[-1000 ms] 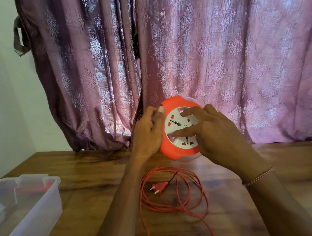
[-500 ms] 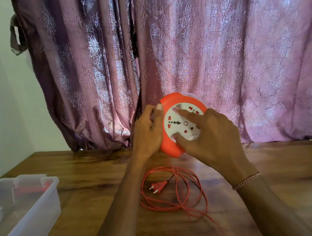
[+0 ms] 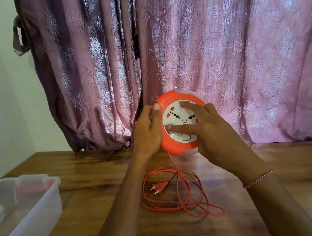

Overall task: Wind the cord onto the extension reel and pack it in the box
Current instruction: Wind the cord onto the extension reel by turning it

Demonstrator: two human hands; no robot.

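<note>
An orange round extension reel [image 3: 173, 146] with a white socket face is held upright above the wooden table [image 3: 92, 169]. My left hand [image 3: 147, 133] grips its left rim, thumb on the front edge. My right hand [image 3: 207, 129] lies on the white socket face, fingers spread across it. A thin orange cord [image 3: 191, 201] hangs from the reel's underside and lies in loose loops on the table below. Its orange two-pin plug [image 3: 158, 188] rests inside the loops.
A clear plastic box [image 3: 38, 203] stands open at the table's left front edge, with something orange showing through its wall. A purple patterned curtain [image 3: 184, 52] hangs right behind the reel. A pale wall is on the left.
My right hand has shifted around the socket face, and the white face has turned with it. The loose cord loops on the table have drawn in and shifted slightly.
</note>
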